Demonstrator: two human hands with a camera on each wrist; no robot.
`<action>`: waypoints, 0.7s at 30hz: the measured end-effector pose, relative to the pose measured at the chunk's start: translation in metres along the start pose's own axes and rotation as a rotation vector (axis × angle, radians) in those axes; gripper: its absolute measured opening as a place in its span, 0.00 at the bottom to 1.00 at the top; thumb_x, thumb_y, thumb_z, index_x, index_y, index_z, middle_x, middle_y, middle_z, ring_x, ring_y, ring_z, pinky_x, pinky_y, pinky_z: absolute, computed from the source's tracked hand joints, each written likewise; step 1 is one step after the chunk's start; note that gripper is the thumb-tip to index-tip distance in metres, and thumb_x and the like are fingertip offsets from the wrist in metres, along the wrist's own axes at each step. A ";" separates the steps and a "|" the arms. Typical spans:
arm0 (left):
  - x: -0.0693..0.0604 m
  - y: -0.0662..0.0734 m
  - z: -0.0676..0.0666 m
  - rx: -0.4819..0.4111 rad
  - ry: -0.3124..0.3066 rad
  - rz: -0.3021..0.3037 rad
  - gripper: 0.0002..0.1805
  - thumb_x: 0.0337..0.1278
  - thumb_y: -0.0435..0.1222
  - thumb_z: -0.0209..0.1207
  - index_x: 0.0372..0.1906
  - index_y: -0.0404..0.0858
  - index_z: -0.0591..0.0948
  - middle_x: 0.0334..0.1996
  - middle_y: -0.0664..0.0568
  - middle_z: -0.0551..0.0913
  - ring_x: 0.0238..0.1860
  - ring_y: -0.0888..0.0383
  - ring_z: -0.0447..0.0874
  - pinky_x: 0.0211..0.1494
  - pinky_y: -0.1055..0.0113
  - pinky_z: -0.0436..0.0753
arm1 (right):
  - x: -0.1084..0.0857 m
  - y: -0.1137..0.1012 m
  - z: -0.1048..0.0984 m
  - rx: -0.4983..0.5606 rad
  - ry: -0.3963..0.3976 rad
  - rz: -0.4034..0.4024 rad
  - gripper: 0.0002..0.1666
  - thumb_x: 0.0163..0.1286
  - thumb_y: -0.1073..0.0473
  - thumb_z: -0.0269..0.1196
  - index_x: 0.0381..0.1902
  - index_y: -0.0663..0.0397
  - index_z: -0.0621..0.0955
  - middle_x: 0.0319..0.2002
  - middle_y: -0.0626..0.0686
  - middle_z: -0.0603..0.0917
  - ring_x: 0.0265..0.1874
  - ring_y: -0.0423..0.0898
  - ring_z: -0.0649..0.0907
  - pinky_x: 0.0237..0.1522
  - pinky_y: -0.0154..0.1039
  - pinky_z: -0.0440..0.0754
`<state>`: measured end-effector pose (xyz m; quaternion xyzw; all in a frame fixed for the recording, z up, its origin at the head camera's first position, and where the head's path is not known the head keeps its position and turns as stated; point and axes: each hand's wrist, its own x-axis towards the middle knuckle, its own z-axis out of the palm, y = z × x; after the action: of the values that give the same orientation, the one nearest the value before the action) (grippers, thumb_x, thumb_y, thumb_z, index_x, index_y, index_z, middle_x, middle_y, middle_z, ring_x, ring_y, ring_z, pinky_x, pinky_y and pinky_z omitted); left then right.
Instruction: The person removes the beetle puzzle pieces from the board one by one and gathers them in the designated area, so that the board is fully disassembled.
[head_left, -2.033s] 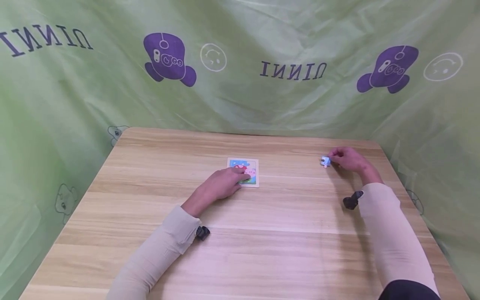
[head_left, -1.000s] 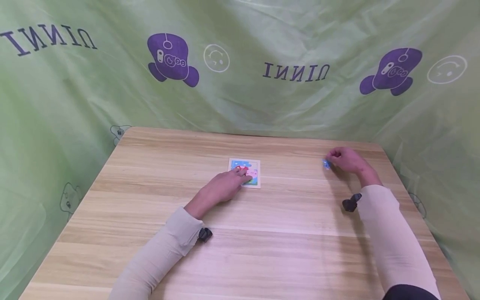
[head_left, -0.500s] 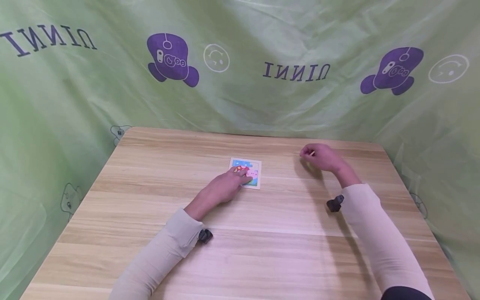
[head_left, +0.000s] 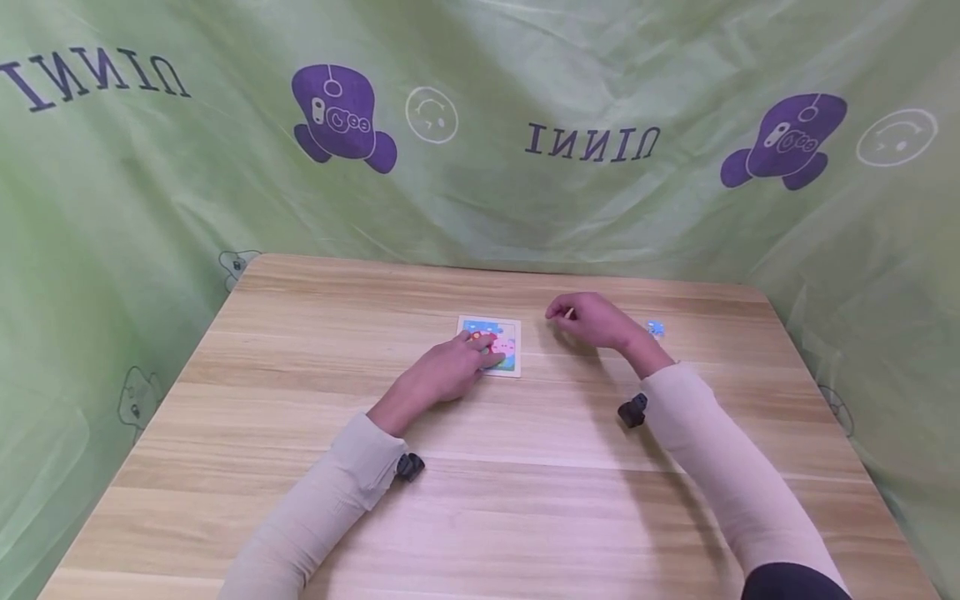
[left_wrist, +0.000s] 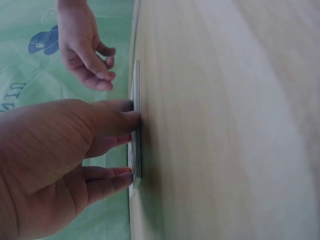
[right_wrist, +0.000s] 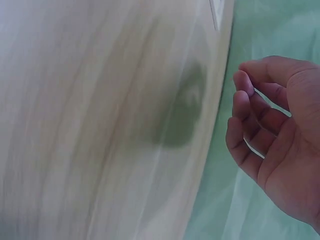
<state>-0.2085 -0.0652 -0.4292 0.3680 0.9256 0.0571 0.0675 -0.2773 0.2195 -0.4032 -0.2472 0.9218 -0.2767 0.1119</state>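
A square picture board (head_left: 515, 372) lies on the table, showing blue, red and pink artwork and a pale bare patch at its upper right. My left hand (head_left: 447, 369) rests across its lower left, fingertips on the surface. In the left wrist view, the left hand's (left_wrist: 60, 160) fingers and thumb touch the thin board's (left_wrist: 138, 150) face. My right hand (head_left: 596, 321) hovers right of the board, its fingers loosely curled. The right wrist view shows nothing held in this hand (right_wrist: 285, 125). A small blue piece (head_left: 656, 327) lies on the table behind the right wrist.
The wooden table (head_left: 480, 517) has a green curtain (head_left: 480, 208) with purple figures along its back and sides. A small black camera (head_left: 409, 467) sits at the left cuff, another black camera (head_left: 632, 411) at the right cuff.
My right hand has moved left from beside the blue piece toward the board, and the piece has come back into view on the table. The left hand stays on the board.
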 end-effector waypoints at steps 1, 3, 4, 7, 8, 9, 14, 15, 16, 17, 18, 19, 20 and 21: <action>0.000 0.000 0.000 -0.006 -0.004 -0.002 0.25 0.75 0.32 0.55 0.73 0.48 0.76 0.75 0.43 0.67 0.73 0.38 0.65 0.72 0.49 0.70 | 0.003 -0.002 0.003 -0.002 -0.004 -0.011 0.12 0.76 0.66 0.59 0.51 0.62 0.86 0.47 0.57 0.87 0.48 0.51 0.83 0.54 0.49 0.81; -0.001 0.001 -0.002 -0.022 -0.016 -0.012 0.25 0.76 0.31 0.53 0.73 0.48 0.75 0.76 0.42 0.66 0.74 0.37 0.63 0.73 0.49 0.68 | 0.010 -0.005 0.010 -0.005 -0.013 -0.032 0.13 0.76 0.65 0.59 0.52 0.61 0.86 0.48 0.56 0.87 0.49 0.51 0.83 0.55 0.50 0.81; -0.001 0.001 -0.002 -0.028 -0.023 -0.017 0.25 0.77 0.31 0.52 0.74 0.48 0.75 0.76 0.42 0.65 0.75 0.37 0.62 0.74 0.48 0.67 | 0.013 -0.007 0.013 -0.007 -0.016 -0.041 0.13 0.76 0.65 0.59 0.52 0.61 0.86 0.47 0.56 0.87 0.49 0.51 0.83 0.56 0.50 0.81; -0.002 0.002 -0.004 -0.047 -0.050 -0.038 0.26 0.78 0.30 0.51 0.75 0.48 0.73 0.78 0.43 0.62 0.77 0.38 0.58 0.75 0.49 0.65 | 0.020 -0.014 0.020 -0.002 -0.027 -0.052 0.12 0.76 0.65 0.59 0.51 0.60 0.86 0.47 0.55 0.87 0.48 0.51 0.83 0.55 0.49 0.81; -0.002 0.002 -0.004 -0.048 -0.059 -0.041 0.26 0.78 0.30 0.50 0.75 0.49 0.73 0.78 0.43 0.62 0.77 0.39 0.57 0.75 0.50 0.64 | 0.022 -0.016 0.022 0.002 -0.031 -0.053 0.13 0.75 0.65 0.59 0.51 0.59 0.86 0.47 0.55 0.87 0.48 0.50 0.83 0.55 0.48 0.81; -0.001 0.003 -0.004 -0.049 -0.062 -0.039 0.27 0.78 0.30 0.50 0.75 0.48 0.73 0.78 0.43 0.62 0.77 0.39 0.57 0.75 0.50 0.65 | 0.023 -0.018 0.024 0.006 -0.037 -0.054 0.13 0.75 0.65 0.59 0.51 0.59 0.86 0.46 0.55 0.87 0.47 0.50 0.83 0.55 0.48 0.81; 0.000 0.003 -0.004 -0.066 -0.057 -0.031 0.28 0.76 0.27 0.50 0.75 0.47 0.74 0.78 0.42 0.62 0.77 0.40 0.57 0.74 0.51 0.66 | 0.029 -0.024 0.034 0.021 -0.076 -0.064 0.13 0.75 0.65 0.59 0.53 0.60 0.86 0.47 0.55 0.87 0.46 0.49 0.83 0.54 0.47 0.81; 0.000 0.003 -0.004 -0.076 -0.054 -0.032 0.28 0.75 0.26 0.50 0.74 0.47 0.74 0.78 0.42 0.62 0.78 0.41 0.57 0.74 0.51 0.66 | 0.030 -0.025 0.036 0.023 -0.084 -0.061 0.14 0.75 0.65 0.60 0.54 0.60 0.86 0.48 0.55 0.87 0.45 0.48 0.83 0.54 0.46 0.81; 0.000 0.003 -0.004 -0.076 -0.054 -0.033 0.28 0.75 0.25 0.50 0.74 0.47 0.74 0.78 0.42 0.62 0.78 0.41 0.57 0.74 0.51 0.67 | 0.031 -0.025 0.038 0.023 -0.091 -0.059 0.14 0.76 0.65 0.60 0.55 0.59 0.85 0.48 0.55 0.87 0.46 0.48 0.83 0.54 0.46 0.81; 0.000 0.003 -0.004 -0.071 -0.056 -0.034 0.29 0.74 0.25 0.50 0.74 0.46 0.74 0.78 0.42 0.61 0.78 0.42 0.56 0.74 0.52 0.67 | 0.032 -0.026 0.039 0.024 -0.098 -0.056 0.15 0.75 0.65 0.60 0.55 0.59 0.85 0.48 0.55 0.87 0.45 0.48 0.82 0.55 0.46 0.81; 0.000 0.003 -0.004 -0.065 -0.056 -0.034 0.30 0.73 0.24 0.50 0.74 0.46 0.74 0.78 0.42 0.61 0.78 0.42 0.56 0.74 0.52 0.67 | 0.032 -0.026 0.040 0.026 -0.104 -0.053 0.15 0.75 0.64 0.60 0.56 0.59 0.85 0.49 0.55 0.87 0.45 0.48 0.82 0.55 0.46 0.81; 0.000 0.004 -0.004 -0.053 -0.059 -0.034 0.30 0.73 0.24 0.50 0.75 0.47 0.74 0.78 0.42 0.61 0.78 0.42 0.56 0.74 0.52 0.68 | 0.033 -0.027 0.042 0.024 -0.107 -0.052 0.15 0.75 0.64 0.61 0.56 0.59 0.85 0.49 0.55 0.87 0.45 0.48 0.82 0.55 0.46 0.81; 0.000 0.004 -0.004 -0.045 -0.062 -0.036 0.31 0.72 0.23 0.50 0.75 0.47 0.73 0.78 0.42 0.61 0.78 0.42 0.57 0.73 0.51 0.68 | 0.033 -0.028 0.043 0.022 -0.109 -0.053 0.16 0.75 0.64 0.61 0.57 0.60 0.85 0.50 0.55 0.87 0.46 0.48 0.82 0.56 0.46 0.81; 0.000 0.005 -0.004 -0.037 -0.064 -0.038 0.31 0.72 0.23 0.51 0.75 0.47 0.73 0.78 0.42 0.61 0.78 0.42 0.57 0.73 0.51 0.69 | 0.033 -0.028 0.043 0.022 -0.109 -0.055 0.16 0.75 0.65 0.61 0.57 0.60 0.85 0.49 0.55 0.87 0.46 0.48 0.82 0.56 0.46 0.81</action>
<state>-0.2063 -0.0619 -0.4242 0.3507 0.9286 0.0612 0.1047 -0.2797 0.1622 -0.4249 -0.2859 0.9042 -0.2758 0.1570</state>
